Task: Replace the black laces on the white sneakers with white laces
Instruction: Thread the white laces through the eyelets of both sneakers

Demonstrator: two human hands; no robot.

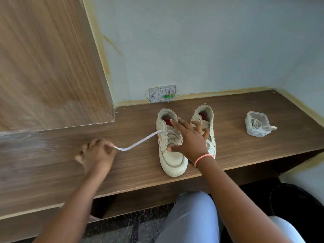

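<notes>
Grey-trousered knee [192, 216] sits nearest, below a brown wooden shelf [245, 109]. On it, a clear plastic box [256, 126] holding a white lace stands well right of two white sneakers [172, 158], toes toward the viewer. Right hand [190, 140], fingers spread, presses the left sneaker. Left hand [97, 153] pinches a flat white lace [140, 142] stretched leftward from the eyelets.

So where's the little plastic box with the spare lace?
In the head view, the plastic box sits on the wooden shelf, right of both sneakers, near the wall corner.
</notes>
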